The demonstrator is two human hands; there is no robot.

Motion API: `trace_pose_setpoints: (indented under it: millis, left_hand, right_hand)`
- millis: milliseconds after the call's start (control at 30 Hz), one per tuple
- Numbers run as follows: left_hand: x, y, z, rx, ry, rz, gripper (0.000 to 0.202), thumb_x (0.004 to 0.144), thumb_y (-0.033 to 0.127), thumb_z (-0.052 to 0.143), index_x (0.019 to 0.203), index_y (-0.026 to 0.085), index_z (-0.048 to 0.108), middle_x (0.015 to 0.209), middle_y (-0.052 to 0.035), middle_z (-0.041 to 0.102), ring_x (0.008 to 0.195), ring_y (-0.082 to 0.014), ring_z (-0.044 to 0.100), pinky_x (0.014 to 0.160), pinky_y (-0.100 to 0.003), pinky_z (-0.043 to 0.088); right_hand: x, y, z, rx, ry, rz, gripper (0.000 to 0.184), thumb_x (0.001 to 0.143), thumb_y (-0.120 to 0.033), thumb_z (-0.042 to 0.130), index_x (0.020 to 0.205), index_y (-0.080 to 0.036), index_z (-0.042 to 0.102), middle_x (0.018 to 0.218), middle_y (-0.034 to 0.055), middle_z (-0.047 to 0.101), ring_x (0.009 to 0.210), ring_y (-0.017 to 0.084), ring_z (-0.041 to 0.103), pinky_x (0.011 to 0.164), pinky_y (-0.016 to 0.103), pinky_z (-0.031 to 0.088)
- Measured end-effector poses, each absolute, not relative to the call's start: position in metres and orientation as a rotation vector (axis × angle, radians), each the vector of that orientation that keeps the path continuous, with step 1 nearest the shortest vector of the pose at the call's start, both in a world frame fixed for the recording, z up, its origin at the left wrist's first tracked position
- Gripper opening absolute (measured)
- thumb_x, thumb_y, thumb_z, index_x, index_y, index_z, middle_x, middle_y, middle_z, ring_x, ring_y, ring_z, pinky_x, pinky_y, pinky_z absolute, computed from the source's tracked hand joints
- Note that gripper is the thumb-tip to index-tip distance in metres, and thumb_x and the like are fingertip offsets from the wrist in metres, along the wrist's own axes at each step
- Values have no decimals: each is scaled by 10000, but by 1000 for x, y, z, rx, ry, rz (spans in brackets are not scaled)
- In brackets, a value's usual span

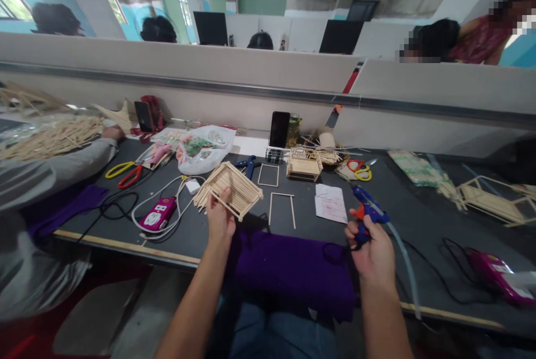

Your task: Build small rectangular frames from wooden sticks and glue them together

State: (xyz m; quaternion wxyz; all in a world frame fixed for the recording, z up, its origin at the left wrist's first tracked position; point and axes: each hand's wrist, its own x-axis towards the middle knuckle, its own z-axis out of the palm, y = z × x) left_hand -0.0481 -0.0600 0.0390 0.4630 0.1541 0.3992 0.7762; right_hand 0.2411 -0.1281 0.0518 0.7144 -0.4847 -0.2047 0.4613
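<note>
My left hand is closed on a panel of glued wooden sticks, held tilted above the dark table. My right hand grips a blue glue gun with an orange trigger, its nozzle pointing up and away to the left. A glue stick trails back from the gun over my wrist. Two small open stick frames lie flat on the table between my hands. A purple cloth covers the table edge in front of me.
A small stick house, a paper note, a standing phone, scissors, a plastic bag and a pink glue gun lie about. Another person's sleeve reaches in at left. A stick frame sits right.
</note>
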Motion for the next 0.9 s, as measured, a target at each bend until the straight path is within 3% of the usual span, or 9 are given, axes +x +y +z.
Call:
trace_pose_setpoints:
  millis: [167,333,500,567,700,900]
  left_hand:
    - [-51,-59,32,431,1026,1905,411,582,252,806,940,235,606,951,0,694,782,-145,664,729,-294,556]
    - [-55,-57,34,675,994,1922,407,628,312,775,983,249,585,1011,-10,672,848,-149,656,756,-274,534]
    - [-61,-53,35,937,1075,2094,595,579,330,826,1097,232,549,1082,-53,647,925,-168,640,838,-285,510]
    - [-62,-54,36,1023,1138,2115,656,547,336,852,1115,231,542,1122,-67,633,953,-184,640,838,-291,514]
    - [-57,-62,46,1141,1162,2104,681,524,359,869,1111,233,547,1110,-70,638,987,-216,643,854,-325,522]
    - [-46,-76,54,1171,959,1990,613,536,327,864,1076,250,583,1037,-48,681,984,-230,655,880,-355,529]
  right_hand:
    - [269,-106,18,-1142,-298,1241,277,622,-319,737,809,-160,608,636,-19,565,532,105,545,388,176,344]
    - [271,-81,6,-1141,-338,1379,178,697,-269,702,800,-162,604,689,19,612,572,125,569,453,224,461]
    - [265,-93,-6,-1234,-367,1242,201,602,-193,741,764,-170,624,787,26,650,717,150,612,648,286,549]
    - [260,-108,-9,-1321,-480,1089,288,577,-238,772,830,-185,644,859,16,655,752,150,609,675,280,540]
    - [236,-131,6,-1400,-753,709,477,652,-378,754,1085,-214,642,1169,45,618,1030,186,583,841,298,491]
    - [182,-120,43,-1206,-1043,1256,473,732,-541,693,1016,-163,681,964,96,710,849,201,654,759,325,501]
